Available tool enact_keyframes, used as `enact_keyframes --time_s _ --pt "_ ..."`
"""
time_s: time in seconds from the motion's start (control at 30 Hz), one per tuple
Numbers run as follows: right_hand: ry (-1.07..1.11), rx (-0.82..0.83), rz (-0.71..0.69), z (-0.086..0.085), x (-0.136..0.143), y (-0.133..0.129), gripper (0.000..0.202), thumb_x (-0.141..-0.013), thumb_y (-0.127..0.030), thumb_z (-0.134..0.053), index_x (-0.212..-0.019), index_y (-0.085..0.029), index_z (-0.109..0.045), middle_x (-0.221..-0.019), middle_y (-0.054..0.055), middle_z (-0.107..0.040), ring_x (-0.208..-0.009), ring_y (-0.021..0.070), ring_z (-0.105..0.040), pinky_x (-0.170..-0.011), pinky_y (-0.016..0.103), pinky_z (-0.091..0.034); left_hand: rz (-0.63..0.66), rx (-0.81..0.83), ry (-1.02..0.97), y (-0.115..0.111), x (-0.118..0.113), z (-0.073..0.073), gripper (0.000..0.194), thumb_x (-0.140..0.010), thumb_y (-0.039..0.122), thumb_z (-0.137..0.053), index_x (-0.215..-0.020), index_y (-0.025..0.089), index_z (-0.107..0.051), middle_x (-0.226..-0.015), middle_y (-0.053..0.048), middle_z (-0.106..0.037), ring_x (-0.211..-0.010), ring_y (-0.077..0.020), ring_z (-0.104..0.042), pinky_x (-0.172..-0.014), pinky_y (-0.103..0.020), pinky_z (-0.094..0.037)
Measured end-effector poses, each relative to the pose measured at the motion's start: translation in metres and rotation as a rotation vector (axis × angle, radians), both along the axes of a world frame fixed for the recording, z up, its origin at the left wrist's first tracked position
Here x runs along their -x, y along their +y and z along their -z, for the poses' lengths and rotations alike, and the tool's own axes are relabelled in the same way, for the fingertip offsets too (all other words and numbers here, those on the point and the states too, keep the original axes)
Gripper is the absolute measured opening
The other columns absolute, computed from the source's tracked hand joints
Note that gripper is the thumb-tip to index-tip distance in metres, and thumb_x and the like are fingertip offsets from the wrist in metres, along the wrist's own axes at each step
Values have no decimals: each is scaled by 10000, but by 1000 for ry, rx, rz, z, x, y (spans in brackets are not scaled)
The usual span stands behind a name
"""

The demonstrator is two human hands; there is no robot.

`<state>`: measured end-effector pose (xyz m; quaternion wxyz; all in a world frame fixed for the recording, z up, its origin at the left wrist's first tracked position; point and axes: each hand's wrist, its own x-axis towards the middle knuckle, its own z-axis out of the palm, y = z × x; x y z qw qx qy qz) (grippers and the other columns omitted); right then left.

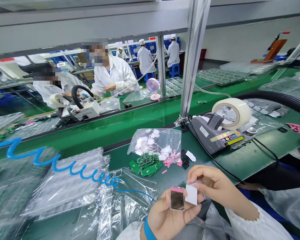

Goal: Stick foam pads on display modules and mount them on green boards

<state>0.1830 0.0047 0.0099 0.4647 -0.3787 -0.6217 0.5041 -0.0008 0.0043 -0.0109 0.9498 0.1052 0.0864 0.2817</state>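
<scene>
In my left hand (166, 213), which wears a blue wrist strap, lies a small square display module (177, 199) with a dark face and a pink strip along its top edge. Thumb and fingers close around its sides. My right hand (212, 181) pinches a small white square piece (191, 194) by its upper edge, just to the right of the module. Whether the two pieces touch I cannot tell. Beyond my hands lie a pile of green circuit boards (146, 165), pink pieces (173, 158) and a bag of white parts (151, 141).
A tape dispenser (210, 133) with a large tape roll (231, 113) stands at the right. Clear plastic trays (72, 181) and a coiled blue hose (75, 168) occupy the left. A metal post (193, 60) rises behind the bag. Co-workers (115, 73) in white coats are across the line.
</scene>
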Motion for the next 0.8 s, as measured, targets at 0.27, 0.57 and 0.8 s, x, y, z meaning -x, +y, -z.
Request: enact_keyframes --time_s 0.27,0.57,0.8 --pt "-305 -154 86 0 -1 2 179 -826 -161 -534 -923 -218 -673 -951 58 -680 -869 166 -642 -762 281 -537 -120 -68 15 -1 -5 -2 241 -697 243 -711 -897 109 -702 -971 -70 -729 -1025 -210 -618 -962 -330 -425" --pt "-556 -378 455 20 20 -20 169 -841 -175 -521 -889 -226 -675 -984 54 -700 -877 179 -666 -779 287 -560 -248 -46 77 0 -11 -2 224 -674 207 -731 -869 98 -711 -912 -71 -739 -918 -162 -650 -926 -293 -463" --pt "-537 -354 448 16 19 -20 187 -837 -150 -523 -938 -225 -661 -927 43 -697 -830 161 -663 -738 255 -557 -185 -31 95 0 -12 -3 248 -641 202 -756 -850 77 -707 -862 -71 -742 -876 -153 -657 -908 -285 -471"
